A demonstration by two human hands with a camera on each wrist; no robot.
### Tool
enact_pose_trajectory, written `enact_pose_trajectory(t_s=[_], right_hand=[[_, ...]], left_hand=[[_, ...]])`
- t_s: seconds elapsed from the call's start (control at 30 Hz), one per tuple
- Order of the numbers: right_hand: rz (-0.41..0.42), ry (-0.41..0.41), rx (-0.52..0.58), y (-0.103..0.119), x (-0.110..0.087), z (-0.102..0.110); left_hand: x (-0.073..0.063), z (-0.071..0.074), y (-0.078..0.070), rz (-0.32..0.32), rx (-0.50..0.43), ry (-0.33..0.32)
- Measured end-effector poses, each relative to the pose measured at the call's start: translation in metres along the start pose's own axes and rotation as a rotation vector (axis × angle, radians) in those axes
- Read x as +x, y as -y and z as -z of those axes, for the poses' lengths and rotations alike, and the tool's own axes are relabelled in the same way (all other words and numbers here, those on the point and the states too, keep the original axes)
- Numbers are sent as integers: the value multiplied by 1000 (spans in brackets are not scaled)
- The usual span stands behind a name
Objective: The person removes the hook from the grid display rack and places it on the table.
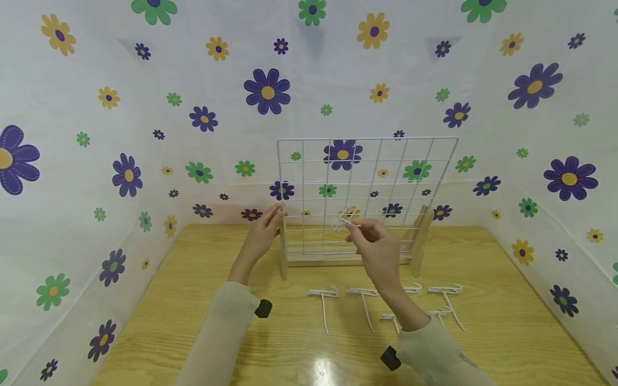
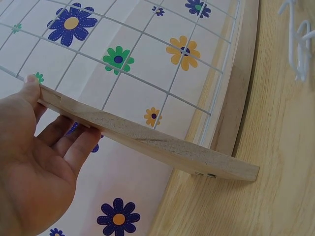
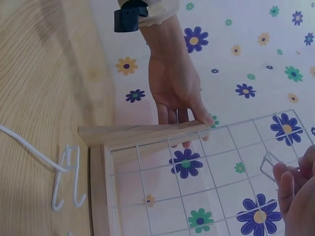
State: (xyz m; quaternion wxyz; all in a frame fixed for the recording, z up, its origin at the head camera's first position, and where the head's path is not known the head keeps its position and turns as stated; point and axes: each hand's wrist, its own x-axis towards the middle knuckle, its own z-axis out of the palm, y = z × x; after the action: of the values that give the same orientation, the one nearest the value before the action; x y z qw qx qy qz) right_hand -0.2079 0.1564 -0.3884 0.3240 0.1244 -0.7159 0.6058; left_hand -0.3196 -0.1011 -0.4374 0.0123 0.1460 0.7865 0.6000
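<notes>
A white wire grid (image 1: 367,139) stands upright in a wooden stand (image 1: 283,252). My left hand (image 1: 263,233) grips the top of the stand's left side piece (image 2: 162,142), thumb on one face and fingers on the other. In front of the grid's lower middle, my right hand (image 1: 381,254) pinches a white wire hook (image 1: 344,219) between thumb and fingers. The held hook (image 3: 267,166) overlaps the grid wires in the right wrist view, its stem partly hidden by the fingers.
Several more white wire hooks (image 1: 324,292) lie on the wooden table (image 1: 169,321) in front of the stand, some partly hidden by my right forearm. A flower-print sheet (image 1: 193,69) encloses the back and sides. The stand's right side piece (image 1: 419,246) leans slightly.
</notes>
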Motion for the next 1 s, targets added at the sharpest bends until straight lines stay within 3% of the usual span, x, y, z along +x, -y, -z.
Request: enact_pose_trajectory(t_s=[0.4,0.63,1.0], right_hand=[[-59,-29,-17,7,-20,26],[-64,-26,-38,24,-32,35],[-64,-23,-60,-8,-53,55]], left_hand=[[-1,0,2,-23,21,7],[0,1,5,-25,10,15],[0,0,4,-24,19,4]])
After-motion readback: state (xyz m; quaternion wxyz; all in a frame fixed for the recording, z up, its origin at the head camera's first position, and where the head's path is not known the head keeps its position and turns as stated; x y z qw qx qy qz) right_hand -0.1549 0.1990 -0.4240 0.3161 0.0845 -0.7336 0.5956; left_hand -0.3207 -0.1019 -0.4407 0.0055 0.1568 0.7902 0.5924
